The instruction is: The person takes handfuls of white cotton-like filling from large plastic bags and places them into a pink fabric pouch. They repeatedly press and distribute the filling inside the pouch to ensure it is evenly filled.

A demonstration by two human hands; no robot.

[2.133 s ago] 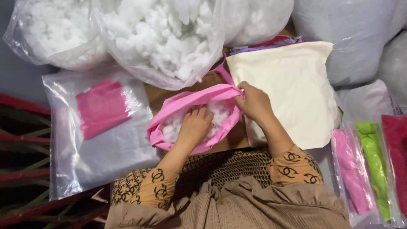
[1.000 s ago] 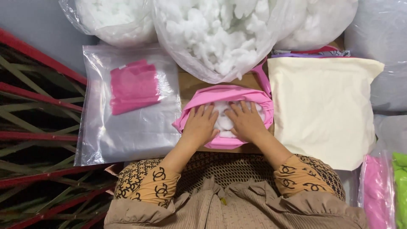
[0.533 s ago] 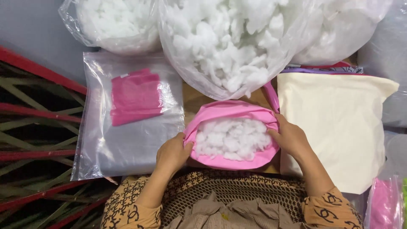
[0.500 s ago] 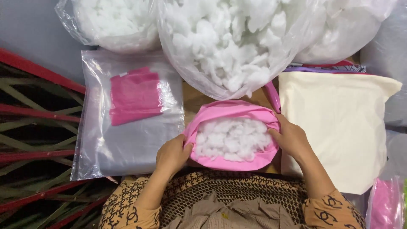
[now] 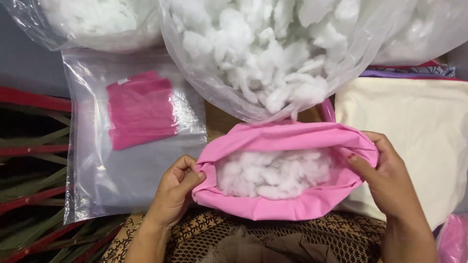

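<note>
Pink fabric cover [image 5: 273, 207], mouth wide open; white stuffing [image 5: 273, 173] inside

- I sit in a small sewing or stuffing workshop, goods packed tight around me.
- Big clear sacks of white stuffing [image 5: 273, 53] crowd ahead.
- Bagged pink fabric [image 5: 141, 114] and a cream cloth stack [image 5: 414, 126] wait alongside.
</note>
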